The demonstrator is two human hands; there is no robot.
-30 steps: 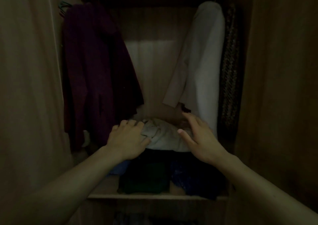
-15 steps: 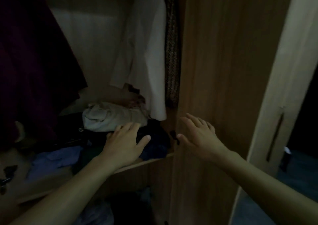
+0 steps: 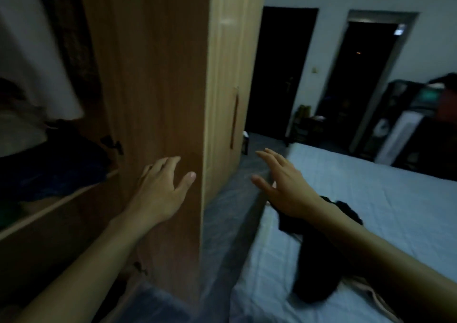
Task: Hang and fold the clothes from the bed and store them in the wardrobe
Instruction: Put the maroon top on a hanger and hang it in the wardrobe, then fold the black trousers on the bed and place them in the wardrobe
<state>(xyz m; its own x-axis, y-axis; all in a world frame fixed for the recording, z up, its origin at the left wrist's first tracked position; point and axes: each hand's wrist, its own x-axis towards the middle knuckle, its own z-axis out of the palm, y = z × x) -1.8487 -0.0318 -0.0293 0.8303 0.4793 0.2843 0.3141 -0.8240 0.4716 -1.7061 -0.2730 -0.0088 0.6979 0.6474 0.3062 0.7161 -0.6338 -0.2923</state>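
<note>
My left hand (image 3: 160, 186) hovers with spread fingers in front of the open wooden wardrobe door (image 3: 158, 80), holding nothing. My right hand (image 3: 282, 181) stretches out empty, fingers straight, over the edge of the bed (image 3: 371, 199) with its light blue sheet. A black garment (image 3: 314, 268) lies on the bed under my right forearm, and a pale pinkish cloth (image 3: 371, 295) shows at the bottom right. At the left, the wardrobe shelf (image 3: 57, 199) holds dark folded clothes (image 3: 49, 169), with a white hanging garment (image 3: 32, 45) above.
A narrow strip of grey floor (image 3: 222, 223) runs between wardrobe and bed. Two dark doorways (image 3: 279, 70) open in the far wall. Dark furniture with stacked items (image 3: 420, 115) stands at the far right behind the bed.
The view has swung right from the wardrobe interior to the bed. Both hands left the folded pile on the shelf and moved right, empty and spread.
</note>
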